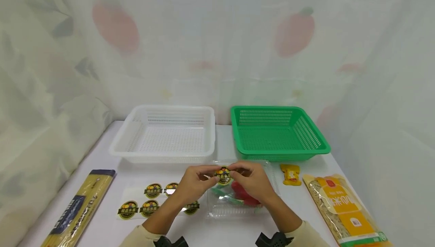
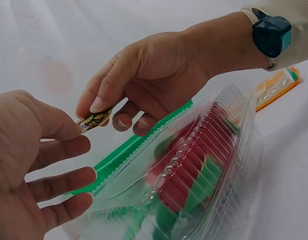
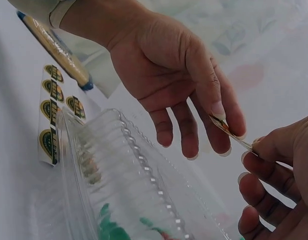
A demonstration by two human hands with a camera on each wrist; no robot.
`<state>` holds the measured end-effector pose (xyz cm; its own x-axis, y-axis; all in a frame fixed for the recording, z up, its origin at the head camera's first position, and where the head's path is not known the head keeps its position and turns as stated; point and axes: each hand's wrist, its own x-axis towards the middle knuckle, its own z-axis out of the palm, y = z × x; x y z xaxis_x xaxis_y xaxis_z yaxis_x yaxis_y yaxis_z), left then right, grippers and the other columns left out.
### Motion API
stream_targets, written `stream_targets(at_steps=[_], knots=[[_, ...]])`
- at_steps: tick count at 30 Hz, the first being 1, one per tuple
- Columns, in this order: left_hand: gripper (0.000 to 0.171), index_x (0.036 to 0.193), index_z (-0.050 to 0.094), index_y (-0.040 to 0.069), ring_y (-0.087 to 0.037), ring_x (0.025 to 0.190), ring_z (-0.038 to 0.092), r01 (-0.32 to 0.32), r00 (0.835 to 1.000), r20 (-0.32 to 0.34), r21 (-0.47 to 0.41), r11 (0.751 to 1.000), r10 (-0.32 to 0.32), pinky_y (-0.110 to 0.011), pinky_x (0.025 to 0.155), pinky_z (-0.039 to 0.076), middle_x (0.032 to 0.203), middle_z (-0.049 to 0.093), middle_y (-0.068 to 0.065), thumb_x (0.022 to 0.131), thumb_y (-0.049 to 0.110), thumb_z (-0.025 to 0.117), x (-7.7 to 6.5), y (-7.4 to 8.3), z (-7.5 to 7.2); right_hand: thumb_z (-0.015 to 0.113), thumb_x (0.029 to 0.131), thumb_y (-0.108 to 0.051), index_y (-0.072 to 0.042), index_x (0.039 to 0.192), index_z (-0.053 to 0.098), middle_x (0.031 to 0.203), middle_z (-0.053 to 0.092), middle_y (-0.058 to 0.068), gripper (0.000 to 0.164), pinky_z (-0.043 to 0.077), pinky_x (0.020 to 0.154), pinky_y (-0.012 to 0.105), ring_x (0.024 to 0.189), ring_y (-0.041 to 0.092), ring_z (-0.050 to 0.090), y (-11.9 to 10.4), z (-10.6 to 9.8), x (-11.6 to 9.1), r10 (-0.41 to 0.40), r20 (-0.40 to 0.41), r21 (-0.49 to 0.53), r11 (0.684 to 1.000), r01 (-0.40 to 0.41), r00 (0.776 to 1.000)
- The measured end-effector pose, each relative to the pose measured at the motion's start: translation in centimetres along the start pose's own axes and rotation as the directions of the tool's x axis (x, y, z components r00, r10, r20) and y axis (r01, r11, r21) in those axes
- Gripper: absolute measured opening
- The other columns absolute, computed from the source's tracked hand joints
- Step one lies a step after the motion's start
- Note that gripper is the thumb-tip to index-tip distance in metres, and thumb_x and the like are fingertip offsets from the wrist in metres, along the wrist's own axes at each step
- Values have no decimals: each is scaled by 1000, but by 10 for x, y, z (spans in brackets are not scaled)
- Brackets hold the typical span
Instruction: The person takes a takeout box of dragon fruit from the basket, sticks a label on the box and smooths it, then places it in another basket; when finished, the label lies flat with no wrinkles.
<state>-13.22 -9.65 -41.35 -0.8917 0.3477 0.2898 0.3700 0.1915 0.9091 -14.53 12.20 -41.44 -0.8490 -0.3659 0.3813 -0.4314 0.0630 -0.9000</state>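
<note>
Black and gold, the round sticker [image 1: 224,175] is stretched between my two hands, held up above the clear plastic box [image 1: 217,212] and apart from its lid. My left hand [image 1: 196,182] pinches one edge between thumb and forefinger, its other fingers fanned apart; my right hand [image 1: 253,181] pinches the opposite edge the same way, the spare fingers loosely bent. Under my hands, inside the box, lie red pieces [image 1: 239,191] and green pieces [image 1: 219,192]; through the ribbed plastic I cannot tell just what they are. Just left of the box is a sheet of matching stickers [image 1: 149,208], partly hidden by my left forearm. Beyond the box, and near it, stand a white basket [image 1: 163,159] to its left and a green basket [image 1: 282,151] to its right. A small yellow packet [image 1: 290,174] sits near the box on its right, and past that lies an orange-and-clear bag [image 1: 346,209]. Well to the left of the box, a long pack of spaghetti [image 1: 81,205] lies slanted. The white table [image 1: 200,233] carries it all, and a pale curtain [image 1: 217,50] with faded red fruit hangs behind the box and baskets.
</note>
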Motion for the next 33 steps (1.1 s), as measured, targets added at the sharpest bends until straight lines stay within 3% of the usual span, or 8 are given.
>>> stream_targets(at_steps=[7,14,20,29,33], knots=[[27,112,69,-4,-25,88,65,12,1000,-16,59,998,-11,-38,70,53,98,71,-12,85,-6,68,7,6,13,67,89,1,4,102,71,94,70,13,15,53,63,30,71,23,65,8,-8,-5,-24,-23,-18,1000,23,999],[27,113,73,10,-15,99,62,-18,999,-41,129,991,23,-45,83,47,106,69,5,86,8,72,10,-6,21,65,89,3,3,102,71,94,70,12,14,50,58,27,70,21,61,4,-15,-9,36,-28,-54,998,-38,999],[30,114,73,12,-13,98,58,-19,998,-60,207,978,32,-44,82,50,103,64,6,84,8,72,12,-9,31,65,89,4,2,103,72,91,70,11,16,45,52,23,61,13,54,14,-21,-13,54,-48,-85,995,-58,997],[31,111,74,9,-15,95,56,-127,985,-56,384,914,161,-36,77,49,95,66,1,80,8,76,17,-14,44,70,87,-2,-8,98,75,82,67,-4,14,39,49,23,58,15,47,19,-26,-17,-5,-89,-219,976,-15,996],[30,110,75,10,-19,99,57,-155,980,-45,423,893,192,-42,80,47,96,68,0,80,10,77,19,-15,46,72,85,0,-11,97,76,80,64,-7,16,40,50,25,59,15,47,21,-28,-19,-21,-104,-274,962,-8,994]])
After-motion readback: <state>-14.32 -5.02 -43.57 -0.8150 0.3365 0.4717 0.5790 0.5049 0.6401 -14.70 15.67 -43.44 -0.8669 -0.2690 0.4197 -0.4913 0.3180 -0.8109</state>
